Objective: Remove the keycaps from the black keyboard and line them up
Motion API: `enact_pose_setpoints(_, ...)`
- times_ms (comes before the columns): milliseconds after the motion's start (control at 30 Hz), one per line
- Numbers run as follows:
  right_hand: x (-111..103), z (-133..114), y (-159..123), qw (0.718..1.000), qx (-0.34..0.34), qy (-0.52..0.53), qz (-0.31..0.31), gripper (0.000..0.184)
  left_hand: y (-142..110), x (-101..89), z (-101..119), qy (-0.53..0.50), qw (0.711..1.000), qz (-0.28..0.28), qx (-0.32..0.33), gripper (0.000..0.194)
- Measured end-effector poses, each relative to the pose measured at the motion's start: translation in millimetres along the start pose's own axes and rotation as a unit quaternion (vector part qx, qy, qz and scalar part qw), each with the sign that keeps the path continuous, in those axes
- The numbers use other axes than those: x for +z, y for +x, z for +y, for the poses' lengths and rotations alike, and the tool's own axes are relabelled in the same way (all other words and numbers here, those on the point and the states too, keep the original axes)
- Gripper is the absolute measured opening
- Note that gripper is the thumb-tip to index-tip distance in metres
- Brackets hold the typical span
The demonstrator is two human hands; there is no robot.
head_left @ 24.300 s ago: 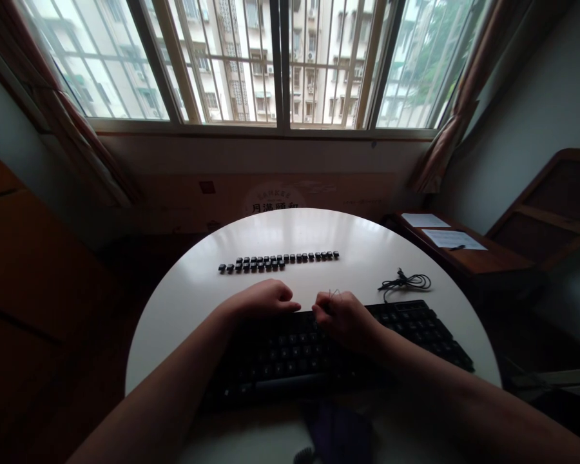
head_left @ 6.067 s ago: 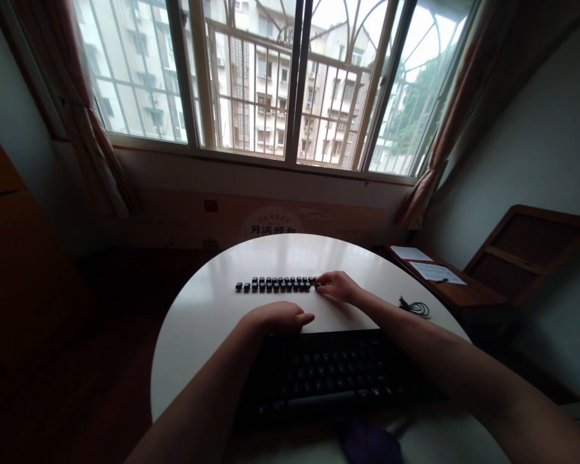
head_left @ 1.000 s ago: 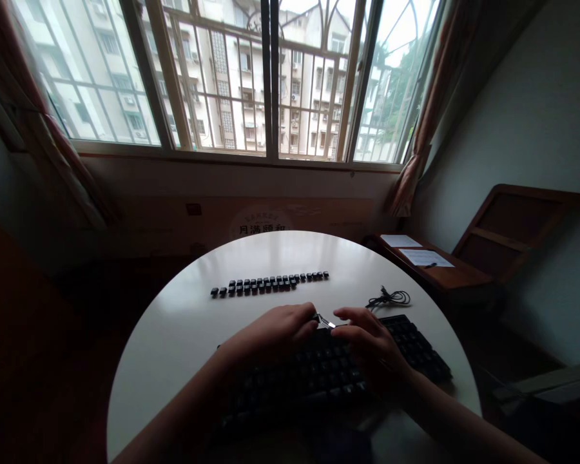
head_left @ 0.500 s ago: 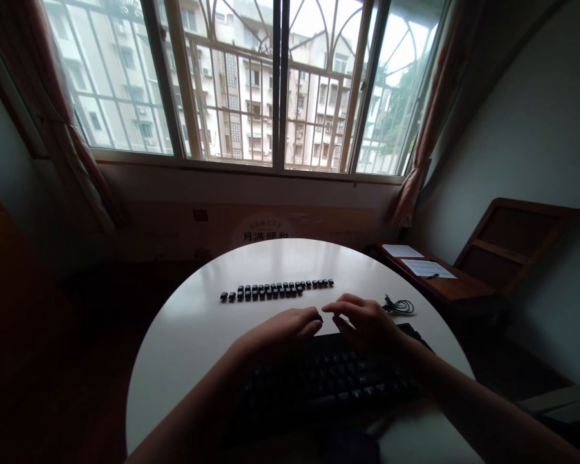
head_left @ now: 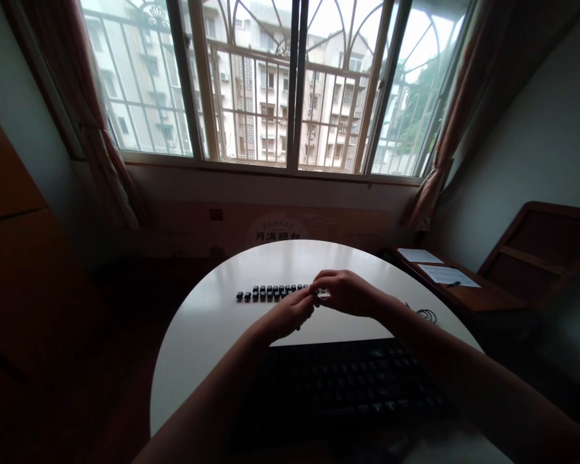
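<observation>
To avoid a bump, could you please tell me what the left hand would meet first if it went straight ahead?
The left hand would most likely meet the right hand first; whether they touch is unclear.

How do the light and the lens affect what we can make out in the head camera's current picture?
Head view: the window is bright, leaving the keyboard in deep shadow, its lower edge indistinct; pale glare streaks the far part of the white table; both hands, left and right, look dim against it.
</observation>
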State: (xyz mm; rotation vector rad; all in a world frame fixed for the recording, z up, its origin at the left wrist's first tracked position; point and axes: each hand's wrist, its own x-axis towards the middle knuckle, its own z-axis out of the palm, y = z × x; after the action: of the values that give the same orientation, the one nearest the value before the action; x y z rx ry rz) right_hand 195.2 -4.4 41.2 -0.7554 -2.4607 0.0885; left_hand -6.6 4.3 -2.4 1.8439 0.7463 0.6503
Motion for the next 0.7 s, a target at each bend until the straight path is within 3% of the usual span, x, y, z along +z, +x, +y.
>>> enact_pose_setpoints(100, 5, 23, 10, 0.999, 0.023, -0.02, 0.016, 0.013, -1, -6.6, 2, 0.109, 0.99, 0.087, -0.033, 0.052)
enact_pose_setpoints(167, 13, 42, 10, 0.995, 0.073, -0.055, 0.027, 0.012, -3, -11.3, 2, 0.223, 0.967, 0.098, -0.069, 0.054)
enact_pose_setpoints(267, 31, 66, 2, 0.984, 0.145, -0.101, -0.001, 0.014, -8, -15.3, 2, 0.347, 0.927, -0.001, -0.141, 0.051)
enact_pose_setpoints(400, 52, 81, -15, 0.976, 0.179, -0.121, -0.027, 0.021, -12, -14.2, 7, 0.376, 0.902, -0.105, -0.186, 0.05)
enact_pose_setpoints(700, 59, 90, -24, 0.963, 0.223, -0.141, -0.063, 0.018, -15, -14.2, 12, 0.37, 0.898, -0.133, -0.197, 0.051)
